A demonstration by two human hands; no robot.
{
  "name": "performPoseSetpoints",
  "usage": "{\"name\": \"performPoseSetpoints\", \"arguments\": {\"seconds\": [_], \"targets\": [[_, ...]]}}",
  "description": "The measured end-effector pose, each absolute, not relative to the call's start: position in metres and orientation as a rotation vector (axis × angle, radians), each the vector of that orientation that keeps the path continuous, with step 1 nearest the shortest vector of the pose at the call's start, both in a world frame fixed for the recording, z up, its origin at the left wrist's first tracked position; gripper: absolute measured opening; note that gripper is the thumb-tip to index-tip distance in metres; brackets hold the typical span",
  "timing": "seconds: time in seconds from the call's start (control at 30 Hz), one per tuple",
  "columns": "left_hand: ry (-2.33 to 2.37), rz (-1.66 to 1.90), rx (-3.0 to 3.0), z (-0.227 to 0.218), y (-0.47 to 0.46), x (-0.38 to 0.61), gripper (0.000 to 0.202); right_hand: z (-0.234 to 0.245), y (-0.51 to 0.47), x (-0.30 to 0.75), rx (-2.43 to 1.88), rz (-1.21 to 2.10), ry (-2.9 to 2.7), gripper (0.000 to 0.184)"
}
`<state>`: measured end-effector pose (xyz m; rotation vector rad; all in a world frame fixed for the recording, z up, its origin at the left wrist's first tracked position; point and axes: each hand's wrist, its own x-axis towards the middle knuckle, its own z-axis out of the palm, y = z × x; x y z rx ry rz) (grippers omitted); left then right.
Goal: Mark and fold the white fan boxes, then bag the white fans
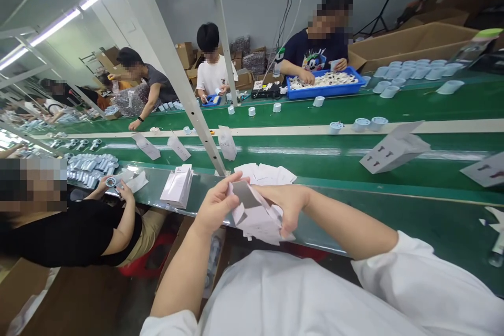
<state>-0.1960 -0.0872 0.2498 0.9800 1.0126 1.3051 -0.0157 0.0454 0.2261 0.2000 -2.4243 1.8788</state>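
A white cardboard box (258,219) is between my two hands at the table's near edge, its end open and flaps sticking out. My left hand (218,203) grips the box's left side, thumb on the rim. On the other side my right hand (285,202) wraps round the box, its fingers partly hidden behind the cardboard. Just beyond lie several flat white box pieces (271,174) on the table. To the left, a stack of white cartons (177,187) rests near the edge.
Beyond runs a green conveyor belt (315,149) with white printed boxes (394,149) and light-blue cups (370,124). A slanted metal post (185,84) rises ahead. At left, a co-worker (79,226) handles a light-blue part. Across the belt, a person works over a blue tray (325,92).
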Motion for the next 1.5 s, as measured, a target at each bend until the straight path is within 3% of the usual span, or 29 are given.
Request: {"name": "performPoseSetpoints", "arguments": {"seconds": [0.17,0.37,0.63,0.77,0.83,0.93,1.03,1.1,1.27,1.5], "targets": [[1.086,1.383,0.854,0.259,-0.088,-0.192,0.065,0.220,0.046,-0.019,0.346,2.139,-2.119,0.091],[1.145,1.620,0.731,0.263,-0.092,-0.190,0.064,0.238,0.035,-0.005,0.007,1.613,-2.176,0.081],[1.034,1.326,0.805,0.249,-0.098,-0.203,0.052,0.248,0.046,-0.013,0.316,1.798,-2.126,0.040],[1.084,1.579,0.897,0.243,-0.094,-0.192,0.047,0.260,0.037,-0.015,0.259,1.458,-2.281,0.026],[1.144,1.671,0.846,0.248,-0.094,-0.183,0.041,0.267,0.025,-0.015,0.141,1.119,-2.396,0.032],[1.199,1.742,0.807,0.260,-0.098,-0.174,0.035,0.266,0.005,-0.020,0.033,0.645,-2.456,0.067],[1.271,1.757,0.803,0.265,-0.102,-0.170,0.040,0.255,-0.007,-0.030,-0.003,0.461,-2.374,0.088],[1.372,1.769,0.790,0.262,-0.104,-0.169,0.045,0.247,-0.009,-0.034,-0.007,0.500,-2.371,0.081],[1.255,1.698,0.855,0.251,-0.106,-0.179,0.063,0.244,0.002,-0.032,-0.080,0.828,-2.347,0.037],[1.051,1.472,0.811,0.240,-0.096,-0.204,0.082,0.254,0.030,-0.031,0.106,1.340,-2.339,0.035]]}}
